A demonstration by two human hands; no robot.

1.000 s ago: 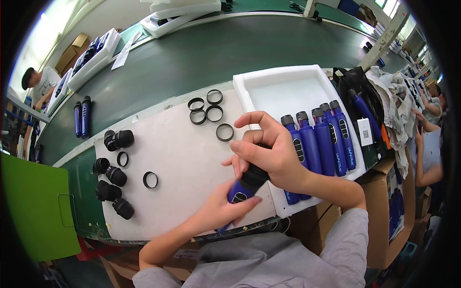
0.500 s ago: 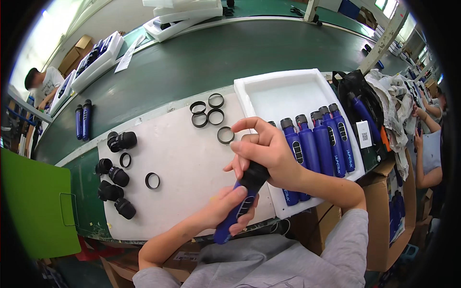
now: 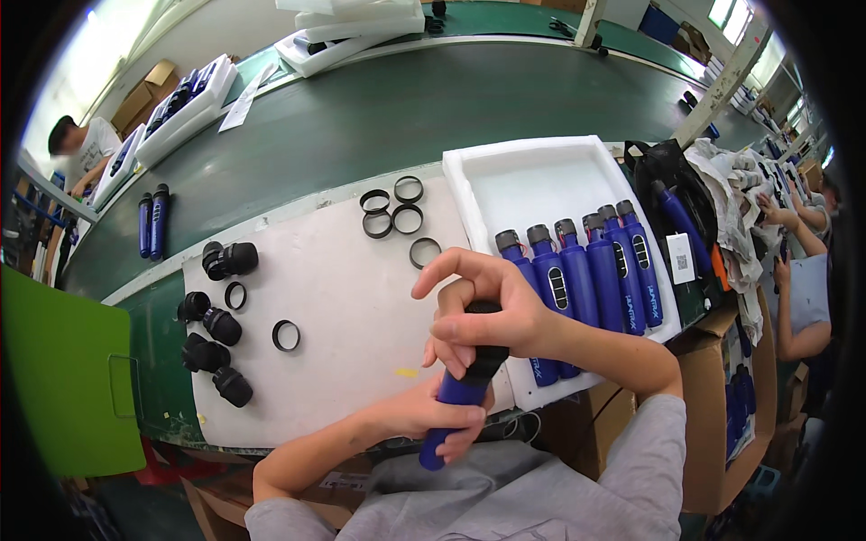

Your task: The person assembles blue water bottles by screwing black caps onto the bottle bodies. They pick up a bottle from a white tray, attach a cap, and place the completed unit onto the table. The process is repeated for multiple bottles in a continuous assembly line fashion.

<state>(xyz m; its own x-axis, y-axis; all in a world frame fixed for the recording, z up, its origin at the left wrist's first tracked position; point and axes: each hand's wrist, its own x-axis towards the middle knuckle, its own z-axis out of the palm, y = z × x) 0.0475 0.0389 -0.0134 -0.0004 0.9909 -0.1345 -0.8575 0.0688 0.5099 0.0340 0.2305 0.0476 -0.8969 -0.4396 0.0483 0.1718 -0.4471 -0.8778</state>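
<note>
Our left hand [image 3: 439,417] grips the blue microphone [image 3: 462,390] near the white foam tray [image 3: 541,171] while our right hand [image 3: 494,311] curls around its black head [image 3: 488,362], apparently seating it, which calls for steady twisting.

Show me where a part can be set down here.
Bare patches: the pale sheet between the picture's lowest black ring and the right hand; the foam tray beyond its blue microphones. Crowded: the sheet's left edge, with black microphone heads, and the tray's near half.
</note>
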